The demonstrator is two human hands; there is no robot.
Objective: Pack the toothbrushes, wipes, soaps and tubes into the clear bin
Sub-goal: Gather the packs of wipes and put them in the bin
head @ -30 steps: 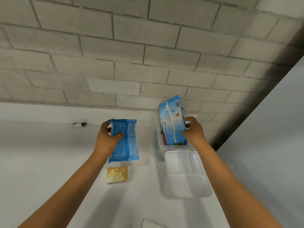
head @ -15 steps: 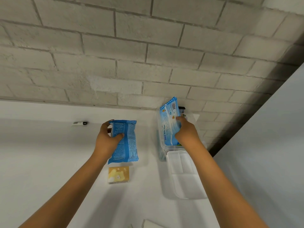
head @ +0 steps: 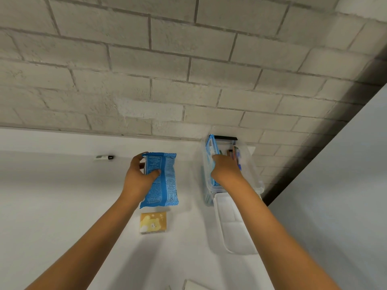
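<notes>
My left hand (head: 140,179) grips a blue pack of wipes (head: 162,181) and holds it above the white table, left of the clear bin (head: 254,174). My right hand (head: 225,170) reaches into the bin and holds a second blue pack of wipes (head: 211,152) on its edge against the bin's left wall. Coloured toothbrush packs (head: 234,155) lie in the bin beside it. A small yellow soap box (head: 153,222) with a bear picture lies on the table just below the left pack.
The bin's clear lid (head: 234,225) lies flat in front of the bin. A small black-and-white marker (head: 104,157) rests far left on the table. A brick wall stands behind. A white object's edge (head: 194,285) shows at the bottom.
My right hand has lowered its wipes pack from above the bin down inside, turning it onto its edge against the left wall. My left hand has hardly moved.
</notes>
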